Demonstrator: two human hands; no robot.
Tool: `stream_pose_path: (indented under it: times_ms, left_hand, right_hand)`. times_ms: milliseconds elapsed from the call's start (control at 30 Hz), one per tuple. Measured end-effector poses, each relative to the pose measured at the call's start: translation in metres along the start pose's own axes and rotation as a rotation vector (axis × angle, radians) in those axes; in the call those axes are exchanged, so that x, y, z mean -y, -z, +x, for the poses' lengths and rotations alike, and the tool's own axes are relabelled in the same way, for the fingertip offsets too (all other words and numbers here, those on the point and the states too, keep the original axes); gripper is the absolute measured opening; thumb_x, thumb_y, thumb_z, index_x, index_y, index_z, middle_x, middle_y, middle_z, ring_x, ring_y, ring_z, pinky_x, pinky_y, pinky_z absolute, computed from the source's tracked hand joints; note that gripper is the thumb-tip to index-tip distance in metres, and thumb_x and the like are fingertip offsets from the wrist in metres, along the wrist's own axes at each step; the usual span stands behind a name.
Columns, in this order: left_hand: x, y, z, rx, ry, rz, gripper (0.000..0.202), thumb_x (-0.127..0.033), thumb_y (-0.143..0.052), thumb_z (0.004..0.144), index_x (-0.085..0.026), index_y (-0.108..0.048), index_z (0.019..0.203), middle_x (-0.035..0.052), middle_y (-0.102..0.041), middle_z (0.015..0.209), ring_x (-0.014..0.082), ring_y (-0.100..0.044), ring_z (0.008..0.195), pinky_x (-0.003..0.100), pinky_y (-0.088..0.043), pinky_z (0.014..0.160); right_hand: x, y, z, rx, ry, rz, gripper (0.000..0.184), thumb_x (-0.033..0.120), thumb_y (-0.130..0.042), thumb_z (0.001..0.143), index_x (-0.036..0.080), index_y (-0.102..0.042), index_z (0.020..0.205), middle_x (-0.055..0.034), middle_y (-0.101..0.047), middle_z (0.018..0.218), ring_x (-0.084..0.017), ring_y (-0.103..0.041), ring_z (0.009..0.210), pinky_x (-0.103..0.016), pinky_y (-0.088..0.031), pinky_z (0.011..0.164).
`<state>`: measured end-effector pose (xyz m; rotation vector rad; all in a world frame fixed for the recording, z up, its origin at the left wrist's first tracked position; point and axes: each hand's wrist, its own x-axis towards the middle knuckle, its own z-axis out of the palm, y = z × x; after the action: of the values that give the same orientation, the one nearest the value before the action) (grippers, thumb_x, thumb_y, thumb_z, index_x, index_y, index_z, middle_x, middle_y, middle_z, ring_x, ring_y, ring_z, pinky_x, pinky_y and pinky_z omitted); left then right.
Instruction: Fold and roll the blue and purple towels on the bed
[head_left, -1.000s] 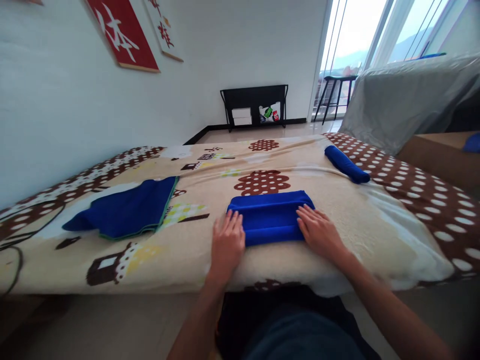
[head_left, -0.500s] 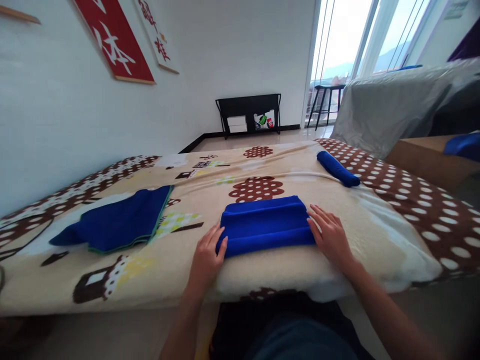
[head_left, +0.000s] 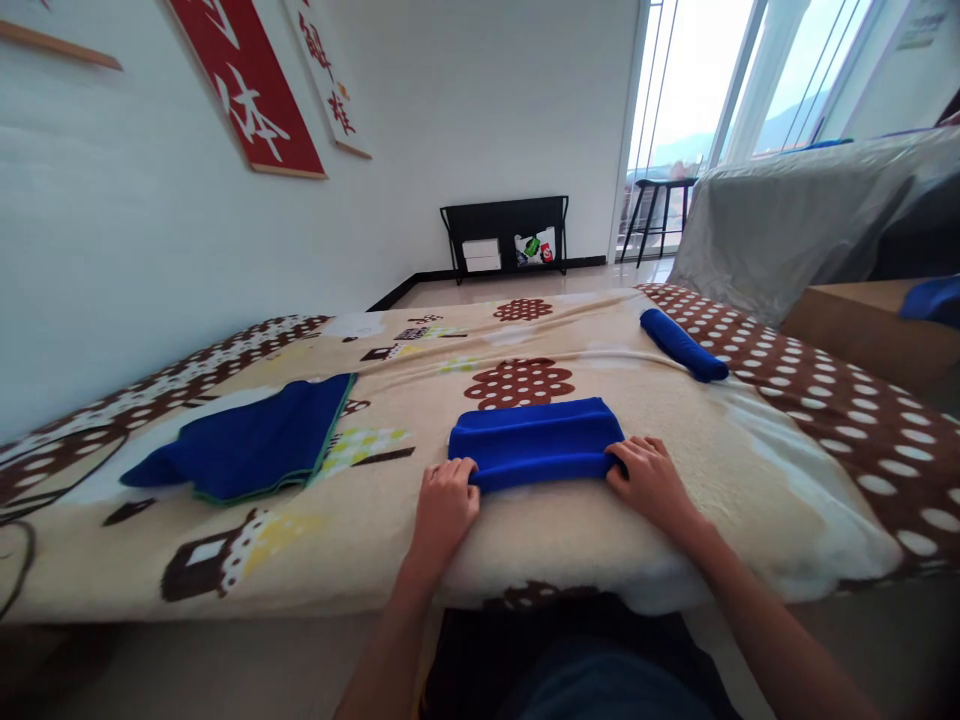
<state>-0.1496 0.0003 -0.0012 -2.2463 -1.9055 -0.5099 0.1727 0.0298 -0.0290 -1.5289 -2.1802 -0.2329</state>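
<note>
A folded blue towel [head_left: 536, 435] lies flat on the patterned blanket [head_left: 540, 530] in front of me, its near edge curled up. My left hand [head_left: 448, 500] grips the near left corner with bent fingers. At the near right corner, my right hand [head_left: 651, 482] pinches the same edge. To the left lies a loosely spread blue towel [head_left: 259, 440] with green edging. A rolled blue towel [head_left: 682, 345] rests at the far right of the blanket.
Beyond the bed stands a black rack [head_left: 506, 235] with a white box and a printed bag. A cardboard box [head_left: 847, 325] and a plastic-covered piece of furniture [head_left: 795, 220] stand at the right. A dark stool [head_left: 656, 215] is by the window.
Both hands have come round to the near corners of the folded towel and closed on them. Its near edge is now turned up, making the towel shorter. My view has shifted slightly.
</note>
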Motion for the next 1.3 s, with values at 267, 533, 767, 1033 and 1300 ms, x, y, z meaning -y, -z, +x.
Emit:
stream_pose_path:
  times_ms: [267,533,767,1033,1300]
  left_hand:
    - [-0.049,-0.006,0.03,-0.05,-0.026,-0.022,0.034,-0.008,-0.043,0.088,-0.019,-0.066,0.11,0.0115,-0.068,0.112,0.0266,-0.06,0.111,0.046,-0.039,0.104]
    - [-0.025,-0.022,0.021,0.065,-0.106,-0.105,0.047,-0.041,-0.032,0.103,-0.023,-0.052,0.142,0.0086,-0.055,0.147,0.0221,-0.047,0.138,0.048,-0.03,0.118]
    - [-0.026,-0.01,0.022,0.016,0.072,0.063,0.044,-0.026,-0.033,0.099,-0.016,-0.062,0.13,0.0162,-0.058,0.142,0.0298,-0.046,0.14,0.06,-0.023,0.118]
    - [-0.018,-0.021,0.047,0.148,0.062,-0.052,0.049,-0.04,-0.032,0.101,-0.02,-0.056,0.139,0.0116,-0.05,0.15,0.0278,-0.044,0.141,0.055,-0.037,0.113]
    - [-0.028,-0.014,0.048,0.16,-0.012,0.001,0.052,-0.027,-0.023,0.101,-0.017,-0.052,0.142,0.012,-0.042,0.156,0.0235,-0.03,0.149,0.055,-0.015,0.123]
  right_hand:
    - [0.048,-0.007,0.027,-0.001,0.131,0.005,0.045,0.01,-0.041,0.093,0.013,-0.06,0.133,-0.0157,-0.06,0.133,-0.027,-0.053,0.123,-0.042,-0.035,0.107]
    - [0.01,-0.012,0.035,0.151,0.093,0.118,0.049,0.041,-0.029,0.105,0.017,-0.058,0.137,-0.0117,-0.058,0.14,-0.023,-0.051,0.134,-0.046,-0.036,0.113]
    - [0.037,-0.01,0.041,0.102,0.05,0.031,0.04,0.025,-0.035,0.101,0.014,-0.066,0.123,-0.0152,-0.062,0.134,-0.026,-0.05,0.134,-0.048,-0.029,0.116]
    - [0.028,-0.022,0.055,0.156,-0.033,0.039,0.052,0.049,-0.03,0.104,0.017,-0.06,0.133,-0.0129,-0.058,0.14,-0.025,-0.049,0.136,-0.047,-0.038,0.11]
    - [0.04,-0.013,0.063,0.253,0.03,0.096,0.049,0.037,-0.028,0.105,0.014,-0.058,0.136,-0.015,-0.048,0.149,-0.023,-0.036,0.145,-0.044,-0.027,0.119]
